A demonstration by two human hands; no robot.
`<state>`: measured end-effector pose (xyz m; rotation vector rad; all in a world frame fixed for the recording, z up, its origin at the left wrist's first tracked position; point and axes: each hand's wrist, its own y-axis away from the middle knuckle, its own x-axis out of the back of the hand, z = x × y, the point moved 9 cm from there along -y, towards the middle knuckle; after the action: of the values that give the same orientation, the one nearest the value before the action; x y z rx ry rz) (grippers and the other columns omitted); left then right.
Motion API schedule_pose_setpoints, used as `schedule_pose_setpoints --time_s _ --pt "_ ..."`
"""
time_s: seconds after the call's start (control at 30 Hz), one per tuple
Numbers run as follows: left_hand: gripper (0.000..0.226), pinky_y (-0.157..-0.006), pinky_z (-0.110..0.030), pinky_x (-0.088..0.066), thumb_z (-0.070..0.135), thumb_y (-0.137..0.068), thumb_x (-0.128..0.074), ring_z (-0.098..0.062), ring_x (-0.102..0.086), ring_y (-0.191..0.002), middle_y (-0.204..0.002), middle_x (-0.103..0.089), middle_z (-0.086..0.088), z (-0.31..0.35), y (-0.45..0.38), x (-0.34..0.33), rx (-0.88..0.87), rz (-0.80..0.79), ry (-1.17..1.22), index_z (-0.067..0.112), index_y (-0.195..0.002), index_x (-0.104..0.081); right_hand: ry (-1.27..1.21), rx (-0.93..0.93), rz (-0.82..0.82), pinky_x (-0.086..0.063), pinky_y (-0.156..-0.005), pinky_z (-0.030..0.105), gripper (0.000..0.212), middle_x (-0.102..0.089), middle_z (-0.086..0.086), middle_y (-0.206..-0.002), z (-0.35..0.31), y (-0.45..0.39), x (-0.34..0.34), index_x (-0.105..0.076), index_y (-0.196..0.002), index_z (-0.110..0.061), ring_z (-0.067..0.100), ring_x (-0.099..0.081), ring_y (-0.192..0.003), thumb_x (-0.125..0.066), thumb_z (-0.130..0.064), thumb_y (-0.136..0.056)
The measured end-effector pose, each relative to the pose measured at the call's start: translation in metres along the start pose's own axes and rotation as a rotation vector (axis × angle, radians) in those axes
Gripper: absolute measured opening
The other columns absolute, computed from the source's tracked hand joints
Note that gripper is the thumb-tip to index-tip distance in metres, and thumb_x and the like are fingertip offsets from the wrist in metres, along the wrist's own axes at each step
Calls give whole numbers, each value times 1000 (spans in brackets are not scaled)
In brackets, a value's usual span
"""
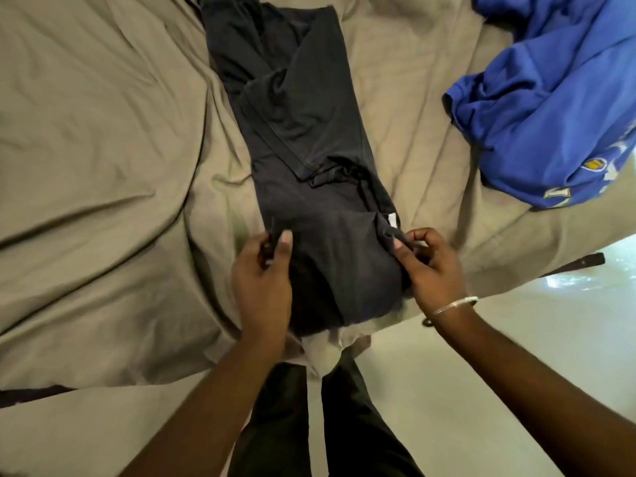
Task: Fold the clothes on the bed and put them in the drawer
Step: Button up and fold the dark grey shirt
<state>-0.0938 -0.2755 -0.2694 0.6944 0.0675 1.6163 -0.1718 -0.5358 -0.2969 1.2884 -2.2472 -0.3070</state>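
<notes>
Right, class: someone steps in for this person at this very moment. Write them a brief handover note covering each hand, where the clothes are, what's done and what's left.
Left hand: pinches the near left corner of the long dark grey cotton garment.
Right hand: pinches its near right corner, by the white label.
Garment: lies on the tan bedsheet, folded into a narrow lengthwise strip running away from you.
Crumpled bright blue printed shirt: on the bed to the right, untouched.
Done: lengthwise fold.
Left: probably fold the strip crosswise, fold the blue shirt, put both in the drawer, which is not in view.
</notes>
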Motion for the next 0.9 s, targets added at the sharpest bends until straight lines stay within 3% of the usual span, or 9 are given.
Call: schedule_pose_setpoints --time_s 0.1,0.23,0.3,0.4,0.5,0.67,0.77,0.83,0.9 --pt "35 -76 -3 -42 32 -96 -62 5 -55 -86 -106 -60 9 1 -27 -11 -12 19 -111 16 -127 -59 177 13 179 -46 -80 26 35 -67 -2 -93 0 2 5 -68 -95 -24 14 -62 -92 -59 -56 -86" --pt "42 -86 -29 -44 49 -93 -59 -14 -50 -95 -107 -52 3 -21 24 4 -144 78 -209 16 -119 -52 175 129 180 -41 -98 23 62 -59 1 -120 7 41 -11 -58 -126 -16 11 -54 -113 -56 -63 -86" --pt "50 -81 -27 -47 60 -86 -62 -16 -55 -94 -103 -56 4 -53 51 0 -7 -22 -160 18 -112 -53 213 92 217 -44 -94 24 63 -61 1 -117 22 56 -16 -58 -123 -15 15 -57 -111 -58 -64 -84" --pt "47 -72 -8 -43 47 -83 -69 -10 -60 -91 -104 -62 4 -79 70 -10 97 -86 -199 15 -116 -59 169 -15 309 -45 -80 20 57 -63 -4 -99 35 61 -15 -62 -110 -15 5 -59 -92 -46 -65 -89" --pt "25 -78 -21 -50 29 -89 -69 -7 -61 -87 -97 -68 3 -86 66 -13 185 -53 -141 14 -109 -65 114 0 363 -38 -69 10 58 -58 -5 -80 29 51 -11 -66 -91 -5 -5 -55 -75 -37 -55 -98" --pt "12 -80 -24 -49 14 -91 -67 -4 -66 -90 -95 -71 8 -92 70 -2 262 -72 5 19 -102 -64 212 -131 279 -36 -61 33 60 -62 12 -69 28 32 -10 -60 -67 -2 30 -57 -69 -42 -49 -100" --pt "13 -71 -25 -49 19 -85 -75 -2 -65 -76 -76 -71 10 -94 68 13 241 -31 -98 27 -83 -64 150 -118 306 -44 -69 33 51 -64 7 -78 18 33 -12 -60 -71 -19 21 -60 -76 -48 -65 -92" --pt "13 -76 -32 -53 21 -81 -79 -7 -67 -78 -76 -71 9 -94 62 14 246 -30 -97 25 -85 -68 155 -80 326 -47 -75 33 48 -64 3 -88 10 33 -18 -56 -80 -26 19 -60 -82 -59 -73 -77" --pt "18 -75 -23 -52 20 -79 -81 -3 -67 -81 -83 -72 11 -85 57 8 239 -65 -77 24 -92 -70 217 -71 374 -49 -77 35 54 -63 4 -92 6 33 -21 -58 -91 -21 21 -59 -84 -66 -71 -72"
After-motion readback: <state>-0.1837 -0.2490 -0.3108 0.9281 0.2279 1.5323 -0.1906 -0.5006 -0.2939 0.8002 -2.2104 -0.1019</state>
